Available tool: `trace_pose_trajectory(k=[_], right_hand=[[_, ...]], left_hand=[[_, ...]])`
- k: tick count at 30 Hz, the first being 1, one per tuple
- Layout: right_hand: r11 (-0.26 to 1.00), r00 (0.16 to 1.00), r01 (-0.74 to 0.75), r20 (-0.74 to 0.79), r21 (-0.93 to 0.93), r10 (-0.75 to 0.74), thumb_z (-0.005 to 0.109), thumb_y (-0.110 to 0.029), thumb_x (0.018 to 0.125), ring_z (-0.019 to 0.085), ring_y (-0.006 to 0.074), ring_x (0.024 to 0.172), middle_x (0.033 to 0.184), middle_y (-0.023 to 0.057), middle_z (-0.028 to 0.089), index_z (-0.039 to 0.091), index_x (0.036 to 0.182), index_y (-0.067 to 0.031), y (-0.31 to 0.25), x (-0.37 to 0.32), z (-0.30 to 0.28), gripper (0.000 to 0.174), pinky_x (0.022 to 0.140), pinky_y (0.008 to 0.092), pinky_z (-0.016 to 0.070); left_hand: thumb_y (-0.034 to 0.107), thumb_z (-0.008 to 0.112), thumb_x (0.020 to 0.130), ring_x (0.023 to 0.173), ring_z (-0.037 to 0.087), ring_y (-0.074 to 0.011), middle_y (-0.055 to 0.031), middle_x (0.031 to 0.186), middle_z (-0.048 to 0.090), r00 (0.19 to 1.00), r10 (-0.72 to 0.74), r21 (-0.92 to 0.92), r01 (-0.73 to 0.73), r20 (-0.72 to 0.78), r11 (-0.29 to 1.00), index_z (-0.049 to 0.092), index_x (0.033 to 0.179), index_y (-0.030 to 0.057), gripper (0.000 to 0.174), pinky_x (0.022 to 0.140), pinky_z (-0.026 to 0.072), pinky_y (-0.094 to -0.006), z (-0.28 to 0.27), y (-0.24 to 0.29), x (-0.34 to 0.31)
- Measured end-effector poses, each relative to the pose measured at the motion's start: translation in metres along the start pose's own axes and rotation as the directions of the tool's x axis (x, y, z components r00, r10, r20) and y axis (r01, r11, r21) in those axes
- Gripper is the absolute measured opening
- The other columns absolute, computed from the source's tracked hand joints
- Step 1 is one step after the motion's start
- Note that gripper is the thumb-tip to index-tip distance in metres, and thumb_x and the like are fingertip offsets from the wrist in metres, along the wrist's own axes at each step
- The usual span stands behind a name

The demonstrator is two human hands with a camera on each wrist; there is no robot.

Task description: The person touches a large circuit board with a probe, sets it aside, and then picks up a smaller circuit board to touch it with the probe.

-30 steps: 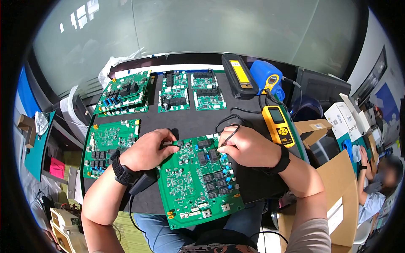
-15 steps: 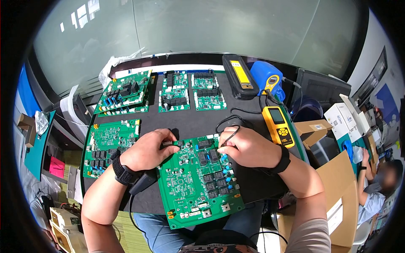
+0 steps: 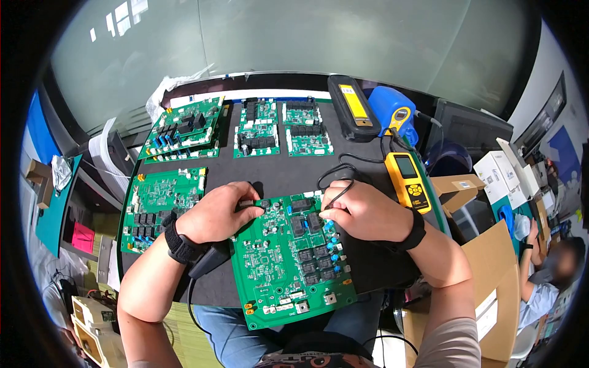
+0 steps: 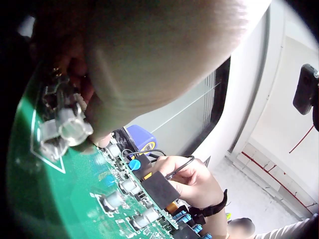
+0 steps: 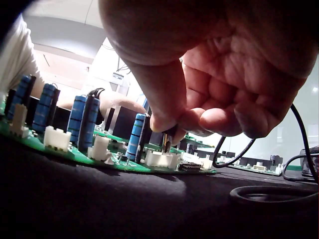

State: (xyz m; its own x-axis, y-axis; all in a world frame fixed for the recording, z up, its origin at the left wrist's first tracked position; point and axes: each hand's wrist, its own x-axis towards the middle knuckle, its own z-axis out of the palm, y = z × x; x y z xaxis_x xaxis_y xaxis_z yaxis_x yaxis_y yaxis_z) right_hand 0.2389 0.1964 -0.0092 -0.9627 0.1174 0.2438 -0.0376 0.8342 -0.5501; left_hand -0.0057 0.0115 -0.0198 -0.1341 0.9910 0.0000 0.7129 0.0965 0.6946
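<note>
On mat [image 3: 288,175], board [image 3: 276,260] lengthwise near-to-far

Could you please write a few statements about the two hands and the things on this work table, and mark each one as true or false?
1. The right hand pinches a thin black probe against the circuit board, near its right edge. True.
2. A yellow meter lies on the black mat, to the right of the right hand. True.
3. The left hand lies flat on the mat, away from the board. False: its curled fingers hold the board's far left corner.
4. This board is the only one on the table. False: several other boards lie farther back and to the left.
</note>
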Motion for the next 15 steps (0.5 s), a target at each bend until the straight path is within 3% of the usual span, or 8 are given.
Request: trace_pose_trajectory(k=[6, 9, 11, 13, 15], right_hand=[[0.991, 0.991, 0.129, -0.03, -0.043, -0.131, 0.069, -0.009, 0.09, 0.061, 0.0272, 0.077, 0.083, 0.0098, 0.062, 0.065, 0.091, -0.0014, 0.0073, 0.0015, 0.002, 0.008, 0.071, 0.0375, 0.0497], [1.0, 0.999, 0.027, -0.024, 0.001, -0.027, 0.069, -0.009, 0.091, 0.06, 0.0246, 0.072, 0.082, 0.0093, 0.061, 0.064, 0.092, -0.0018, 0.003, 0.0001, 0.0015, 0.009, 0.069, 0.0361, 0.0491], [0.999, 0.999, 0.034, -0.009, 0.008, -0.034, 0.07, -0.009, 0.091, 0.06, 0.0228, 0.07, 0.081, 0.0093, 0.061, 0.063, 0.094, -0.0019, 0.0011, 0.0004, 0.0006, 0.01, 0.067, 0.0346, 0.0485], [1.0, 1.0, -0.013, -0.006, 0.02, 0.013, 0.07, -0.009, 0.092, 0.06, 0.023, 0.071, 0.082, 0.0101, 0.061, 0.063, 0.094, -0.0015, 0.0002, 0.0007, 0.0003, 0.01, 0.067, 0.0342, 0.0488], [1.0, 1.0, -0.008, -0.001, 0.003, 0.008, 0.07, -0.009, 0.092, 0.061, 0.0236, 0.072, 0.082, 0.0106, 0.061, 0.062, 0.094, -0.0011, -0.0008, 0.001, 0.0001, 0.011, 0.067, 0.0342, 0.0493]], left_hand=[[0.015, 0.074, 0.095, 0.079, 0.062, -0.0155, -0.0102, 0.085, 0.066, 1.0, 0.016, -0.002, -0.016, -0.013, 1.0, 0.063, 0.107, -0.0019, 0.024, 0.072, 0.0511, -0.0325, 0.0002, -0.0017, 0.0], [0.015, 0.074, 0.094, 0.079, 0.063, -0.0176, -0.0117, 0.086, 0.068, 1.0, 0.02, 0.021, -0.019, -0.02, 1.0, 0.063, 0.107, -0.0019, 0.024, 0.073, 0.0515, -0.0336, -0.0005, 0.0002, -0.0006], [0.015, 0.073, 0.095, 0.08, 0.065, -0.0191, -0.0126, 0.087, 0.068, 1.0, -0.007, 0.013, 0.008, -0.009, 1.0, 0.063, 0.106, -0.002, 0.023, 0.073, 0.0519, -0.0344, -0.0009, 0.0, -0.0003], [0.018, 0.074, 0.092, 0.084, 0.069, -0.0325, -0.0199, 0.087, 0.068, 1.0, -0.014, -0.045, 0.013, -0.003, 0.999, 0.063, 0.103, -0.0033, 0.027, 0.075, 0.0525, -0.0406, -0.0019, 0.0004, 0.0006], [0.018, 0.074, 0.093, 0.084, 0.069, -0.0319, -0.0197, 0.087, 0.069, 1.0, -0.021, -0.045, 0.02, -0.001, 0.999, 0.063, 0.104, -0.0035, 0.027, 0.075, 0.0527, -0.0404, -0.0027, 0.0022, 0.0001]])
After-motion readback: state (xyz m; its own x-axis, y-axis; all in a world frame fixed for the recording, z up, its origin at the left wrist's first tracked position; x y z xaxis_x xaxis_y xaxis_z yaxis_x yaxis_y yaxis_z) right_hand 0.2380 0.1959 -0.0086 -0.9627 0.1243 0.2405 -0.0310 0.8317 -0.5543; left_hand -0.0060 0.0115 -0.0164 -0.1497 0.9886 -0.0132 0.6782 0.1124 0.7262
